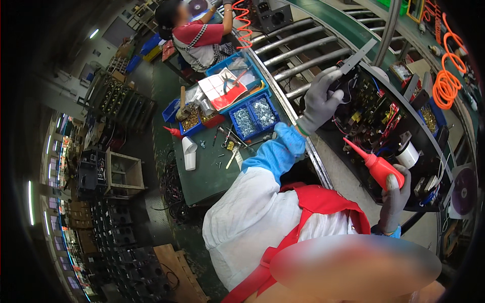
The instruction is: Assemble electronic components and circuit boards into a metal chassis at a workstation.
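Right hand (395, 199), grey-gloved, wrapped round red squeeze bottle (385, 171); nozzle points up-left over open black chassis (428, 151) of wiring and circuit boards. Left hand (319, 101), also gloved, fingers bent beside grey metal bar (359, 54); cannot tell whether it grips. Beyond: roller conveyor (303, 49). Leftward: green workbench (202, 181), blue hardware bin (262, 130), co-worker (203, 41).
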`<control>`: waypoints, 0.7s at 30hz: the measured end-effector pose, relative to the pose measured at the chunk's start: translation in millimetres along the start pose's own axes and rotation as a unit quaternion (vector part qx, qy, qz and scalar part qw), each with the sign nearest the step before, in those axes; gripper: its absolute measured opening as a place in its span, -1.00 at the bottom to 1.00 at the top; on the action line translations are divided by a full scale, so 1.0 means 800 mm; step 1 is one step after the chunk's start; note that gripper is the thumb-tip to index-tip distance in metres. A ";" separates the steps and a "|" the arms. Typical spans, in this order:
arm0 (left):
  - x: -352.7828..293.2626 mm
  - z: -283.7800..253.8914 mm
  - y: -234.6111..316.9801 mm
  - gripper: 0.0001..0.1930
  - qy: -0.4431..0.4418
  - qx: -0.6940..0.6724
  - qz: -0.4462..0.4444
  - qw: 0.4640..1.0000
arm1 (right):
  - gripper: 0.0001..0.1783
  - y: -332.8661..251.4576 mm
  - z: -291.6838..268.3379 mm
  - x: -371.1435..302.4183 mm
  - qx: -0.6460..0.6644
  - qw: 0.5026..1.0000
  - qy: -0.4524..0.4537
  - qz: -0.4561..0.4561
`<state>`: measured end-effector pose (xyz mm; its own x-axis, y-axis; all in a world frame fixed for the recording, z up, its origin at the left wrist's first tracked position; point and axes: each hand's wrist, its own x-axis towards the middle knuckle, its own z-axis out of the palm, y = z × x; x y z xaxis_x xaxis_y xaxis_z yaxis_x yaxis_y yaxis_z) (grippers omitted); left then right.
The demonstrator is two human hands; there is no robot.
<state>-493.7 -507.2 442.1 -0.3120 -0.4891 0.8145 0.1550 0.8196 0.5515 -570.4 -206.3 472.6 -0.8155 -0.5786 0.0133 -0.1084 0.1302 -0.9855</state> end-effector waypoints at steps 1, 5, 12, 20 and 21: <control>-0.016 -0.007 0.005 -0.56 0.006 0.004 0.000 1.000 | -0.49 -0.004 0.008 -0.003 0.032 0.999 0.004 0.007; -0.073 -0.017 0.048 -0.61 -0.065 -0.112 -0.237 0.963 | -0.35 0.008 0.031 0.005 0.101 0.995 0.000 0.014; -0.098 -0.023 0.143 -0.40 -0.299 -0.338 -0.323 0.832 | -0.41 0.029 0.074 0.004 0.127 0.987 -0.096 0.027; -0.092 -0.037 0.148 -0.46 -0.338 -0.298 -0.403 0.797 | -0.63 0.025 0.043 0.026 -0.035 0.965 -0.253 -0.052; -0.091 -0.042 0.149 -0.48 -0.345 -0.310 -0.431 0.774 | -0.63 0.024 0.039 0.030 -0.041 0.955 -0.291 -0.027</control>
<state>-421.2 -383.6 454.3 -0.9432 -0.3233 -0.0767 -0.0366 -0.1283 0.9911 -574.6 -242.9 448.9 -0.3553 -0.9330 -0.0567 -0.2039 0.1366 -0.9694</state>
